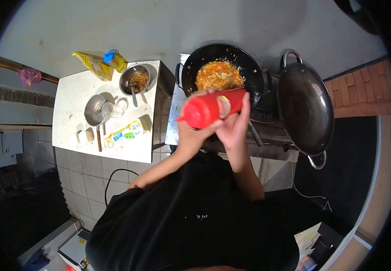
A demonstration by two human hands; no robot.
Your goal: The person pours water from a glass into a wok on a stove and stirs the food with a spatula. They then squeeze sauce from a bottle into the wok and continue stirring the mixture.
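A red squeeze bottle (209, 109) lies tilted nearly sideways between my hands, its pointed nozzle to the left and its base to the right. My left hand (190, 136) is closed around the nozzle half, with some fingers hidden behind the bottle. Against the base half rests my right hand (235, 128), its fingers along the bottle's end and underside. Just beyond, a black wok (197, 58) on the stove holds an orange-red mix of chopped food (220, 76). A dark utensil handle (255, 133) sticks out toward me beside my right hand.
A large empty wok (306, 108) leans upright at the right. On the white table (71, 86) at left stand a bowl of food with a spoon (134, 80), a saucepan (95, 110), a yellow bag (96, 67) and a blue-capped bottle (115, 61).
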